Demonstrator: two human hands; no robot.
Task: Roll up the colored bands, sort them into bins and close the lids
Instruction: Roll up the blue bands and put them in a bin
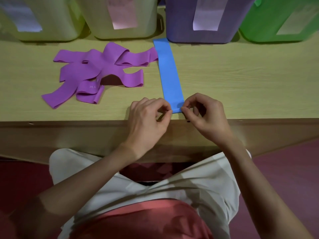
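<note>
A blue band (168, 71) lies flat and straight on the wooden table (241, 80), running from the purple bin (205, 23) down to the table's front edge. My left hand (148, 118) pinches the left corner of its near end, and my right hand (203, 114) pinches the right corner. The near end is slightly folded up between my fingertips. A loose pile of several purple bands (98, 71) sprawls to the left of the blue one. One of its strips touches the blue band's upper left side.
Bins stand in a row along the back: two pale yellow-green ones (44, 18) (124, 16) at left, the purple one, then a green one (283, 21) at right. Each carries a paper label. My lap is below the table edge.
</note>
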